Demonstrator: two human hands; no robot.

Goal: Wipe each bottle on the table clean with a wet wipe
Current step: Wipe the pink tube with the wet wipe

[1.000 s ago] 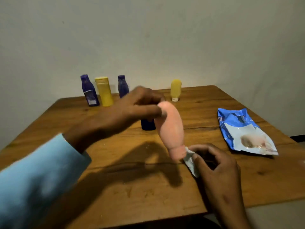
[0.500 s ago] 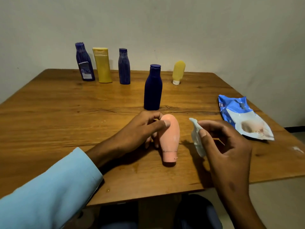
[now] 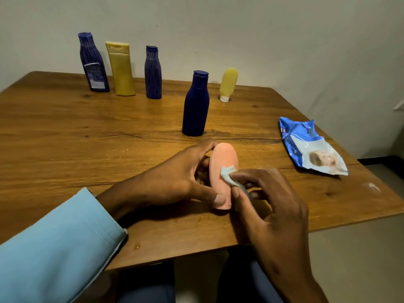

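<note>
Left hand gripped the smooth, rounded peach bottle lying on the grainy wooden table; right hand pinched a crumpled white wet wipe against it, at 5 o'clock from a matte navy bottle

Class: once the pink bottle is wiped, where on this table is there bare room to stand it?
Bare wood lies left of the dark blue bottle, in front of the back row, and between that bottle and the wipes packet. It is crowded round the hands and pink bottle.
</note>
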